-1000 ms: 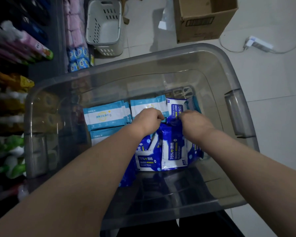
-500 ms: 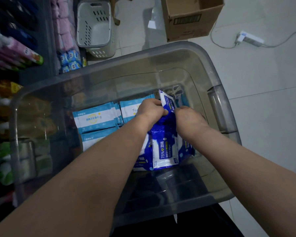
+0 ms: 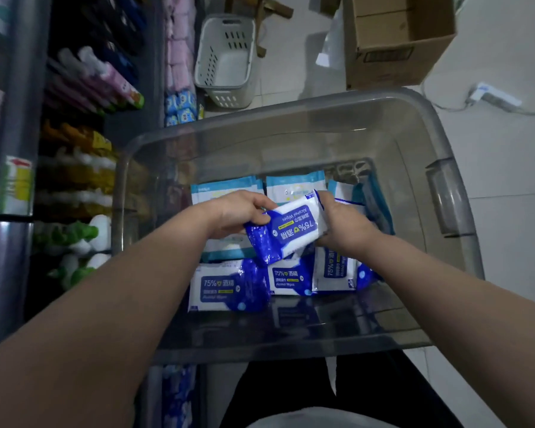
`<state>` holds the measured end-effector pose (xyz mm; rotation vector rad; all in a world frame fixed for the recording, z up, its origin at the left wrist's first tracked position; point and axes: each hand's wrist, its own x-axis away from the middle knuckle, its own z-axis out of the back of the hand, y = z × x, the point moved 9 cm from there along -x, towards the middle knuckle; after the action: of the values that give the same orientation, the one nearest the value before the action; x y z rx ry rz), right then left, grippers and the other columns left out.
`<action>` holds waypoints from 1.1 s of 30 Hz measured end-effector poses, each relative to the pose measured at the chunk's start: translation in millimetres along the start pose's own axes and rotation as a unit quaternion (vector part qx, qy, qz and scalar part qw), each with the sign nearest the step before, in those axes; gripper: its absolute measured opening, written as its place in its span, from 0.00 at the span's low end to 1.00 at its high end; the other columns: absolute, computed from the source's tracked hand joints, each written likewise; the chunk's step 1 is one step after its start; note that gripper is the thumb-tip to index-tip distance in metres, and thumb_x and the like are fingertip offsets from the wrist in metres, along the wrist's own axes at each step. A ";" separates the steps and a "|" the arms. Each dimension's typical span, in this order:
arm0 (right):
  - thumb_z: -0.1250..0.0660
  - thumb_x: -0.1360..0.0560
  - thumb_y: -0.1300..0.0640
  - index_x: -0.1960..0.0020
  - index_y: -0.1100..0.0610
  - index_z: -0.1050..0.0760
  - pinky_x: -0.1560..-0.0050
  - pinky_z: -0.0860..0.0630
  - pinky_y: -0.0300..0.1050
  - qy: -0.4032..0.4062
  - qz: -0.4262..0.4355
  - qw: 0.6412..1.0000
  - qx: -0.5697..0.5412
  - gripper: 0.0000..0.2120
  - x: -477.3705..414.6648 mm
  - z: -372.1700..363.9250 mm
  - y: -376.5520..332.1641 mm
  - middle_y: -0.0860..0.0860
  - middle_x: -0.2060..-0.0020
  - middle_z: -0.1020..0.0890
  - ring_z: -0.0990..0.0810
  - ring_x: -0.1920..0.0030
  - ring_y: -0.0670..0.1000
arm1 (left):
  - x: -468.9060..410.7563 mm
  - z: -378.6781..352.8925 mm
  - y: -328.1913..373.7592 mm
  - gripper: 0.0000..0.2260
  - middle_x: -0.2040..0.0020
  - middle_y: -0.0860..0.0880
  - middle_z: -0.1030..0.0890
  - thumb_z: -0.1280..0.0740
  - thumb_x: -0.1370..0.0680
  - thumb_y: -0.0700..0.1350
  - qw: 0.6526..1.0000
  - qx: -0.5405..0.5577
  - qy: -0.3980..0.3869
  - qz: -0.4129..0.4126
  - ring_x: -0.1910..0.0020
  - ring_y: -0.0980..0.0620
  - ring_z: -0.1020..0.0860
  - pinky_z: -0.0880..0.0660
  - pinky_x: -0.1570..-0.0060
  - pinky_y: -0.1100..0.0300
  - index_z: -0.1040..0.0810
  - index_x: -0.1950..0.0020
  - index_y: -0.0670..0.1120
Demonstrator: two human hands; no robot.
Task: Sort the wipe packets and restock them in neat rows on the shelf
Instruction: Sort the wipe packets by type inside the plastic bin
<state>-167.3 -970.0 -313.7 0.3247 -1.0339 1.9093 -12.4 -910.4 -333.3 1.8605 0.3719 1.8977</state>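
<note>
A clear plastic bin (image 3: 451, 208) sits in front of me with wipe packets in it. Both hands hold one dark-blue-and-white alcohol wipe packet (image 3: 292, 230) above the others, its label upside down. My left hand (image 3: 238, 211) grips its left end, my right hand (image 3: 343, 223) its right end. Below lie three more dark-blue packets (image 3: 226, 288) along the near side. Light-blue-and-white packets (image 3: 294, 185) lie in a row at the far side, partly hidden by my hands.
Shelves (image 3: 74, 134) with bottles and colourful packs run along the left. A white plastic basket (image 3: 226, 60) stands on the tiled floor beyond the bin, an open cardboard box (image 3: 396, 41) to its right, and a power strip (image 3: 491, 98) with a cable at far right.
Both hands have lifted one dark-blue packet out of the pile and turned it flat, label up. The view has shifted slightly.
</note>
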 end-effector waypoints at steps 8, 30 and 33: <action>0.28 0.31 0.56 0.34 0.54 0.38 0.53 0.25 0.50 -0.028 -0.018 0.988 0.148 0.30 5.1 -7.7 3.2 0.54 0.43 0.21 0.23 0.44 0.58 | 15.9 -19.3 3.8 0.06 0.59 0.46 0.18 0.31 0.23 0.35 0.993 -0.081 0.007 -0.082 0.61 0.50 0.19 0.21 0.57 0.57 0.20 0.49 0.43; 0.28 0.29 0.53 0.25 0.47 0.40 0.38 0.28 0.49 -0.204 0.060 0.951 0.223 0.36 20.4 -92.3 -83.0 0.52 0.33 0.30 0.30 0.34 0.54 | 64.8 36.0 -60.1 0.25 0.51 0.54 0.25 0.20 0.38 0.56 0.813 -0.579 0.057 -0.028 0.53 0.51 0.26 0.30 0.60 0.56 0.31 0.50 0.53; 0.32 0.26 0.57 0.27 0.48 0.36 0.40 0.26 0.51 -0.144 0.045 0.961 0.233 0.29 12.8 -74.9 -69.9 0.51 0.34 0.28 0.28 0.36 0.54 | 60.3 39.0 -43.3 0.20 0.52 0.55 0.24 0.21 0.35 0.56 0.841 -0.534 0.071 -0.038 0.52 0.52 0.24 0.27 0.57 0.56 0.27 0.51 0.53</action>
<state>-104.0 -888.4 -315.1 0.8577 -0.7766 2.2244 32.8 -848.1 -300.2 0.9218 -0.4987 1.6227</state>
